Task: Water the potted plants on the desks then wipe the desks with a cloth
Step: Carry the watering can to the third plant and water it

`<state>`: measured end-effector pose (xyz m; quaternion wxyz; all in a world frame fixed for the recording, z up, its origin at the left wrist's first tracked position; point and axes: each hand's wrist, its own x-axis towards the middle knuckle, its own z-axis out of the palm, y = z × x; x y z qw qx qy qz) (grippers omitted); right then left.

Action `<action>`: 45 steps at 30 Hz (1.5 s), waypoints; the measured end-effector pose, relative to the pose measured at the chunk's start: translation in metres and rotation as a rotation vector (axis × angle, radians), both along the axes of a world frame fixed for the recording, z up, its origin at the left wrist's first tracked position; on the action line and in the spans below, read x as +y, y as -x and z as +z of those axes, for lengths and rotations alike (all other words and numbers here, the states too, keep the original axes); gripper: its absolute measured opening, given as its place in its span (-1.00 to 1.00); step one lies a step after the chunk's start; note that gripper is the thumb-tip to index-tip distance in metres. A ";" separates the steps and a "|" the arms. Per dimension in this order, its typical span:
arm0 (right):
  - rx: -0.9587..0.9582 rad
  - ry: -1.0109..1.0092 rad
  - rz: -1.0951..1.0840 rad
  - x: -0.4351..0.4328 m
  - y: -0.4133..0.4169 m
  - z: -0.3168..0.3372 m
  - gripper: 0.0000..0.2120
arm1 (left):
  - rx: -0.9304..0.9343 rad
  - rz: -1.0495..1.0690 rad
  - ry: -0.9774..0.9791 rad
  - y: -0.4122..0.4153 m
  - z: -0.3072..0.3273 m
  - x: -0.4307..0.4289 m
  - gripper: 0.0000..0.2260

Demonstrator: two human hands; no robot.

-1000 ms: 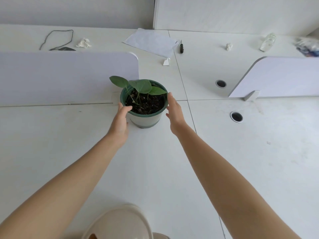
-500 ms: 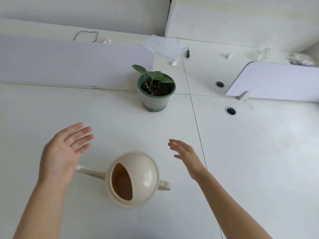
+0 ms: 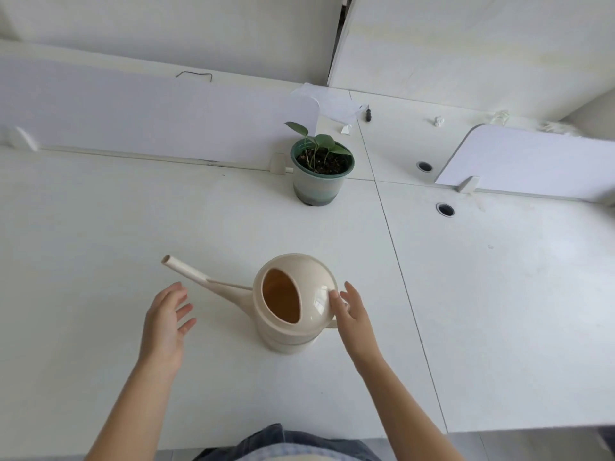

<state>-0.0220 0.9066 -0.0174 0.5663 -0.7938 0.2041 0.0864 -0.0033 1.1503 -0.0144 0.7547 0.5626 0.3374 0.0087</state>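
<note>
Hands wide: left hand (image 3: 164, 322) free, right hand (image 3: 353, 315) against watering can (image 3: 314, 277) on white desk (image 3: 100, 244).

White desk (image 3: 133, 227) surfaces meet at straight seams. A left divider panel (image 3: 149, 121) and a right divider panel (image 3: 532, 161) stand upright at the far side. Two cable grommets (image 3: 445, 209) sit right. A white wall (image 3: 199, 34) stands beyond.
</note>
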 end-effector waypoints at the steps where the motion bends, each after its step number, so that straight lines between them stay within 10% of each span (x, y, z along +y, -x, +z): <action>1: -0.007 0.026 -0.003 0.001 0.000 0.002 -0.38 | -0.015 -0.027 0.005 -0.003 0.000 -0.001 -0.76; 25: 0.005 -0.036 0.035 -0.008 -0.001 0.007 -0.52 | -0.173 -0.162 0.128 0.004 -0.012 -0.018 -0.72; 37: -0.011 -0.196 0.230 -0.009 0.013 0.050 -0.60 | -0.296 0.105 0.106 0.072 0.035 -0.024 -0.72; 45: 0.038 -0.219 0.510 0.027 0.046 0.074 -0.28 | -0.350 0.357 0.004 0.170 0.050 0.001 -0.62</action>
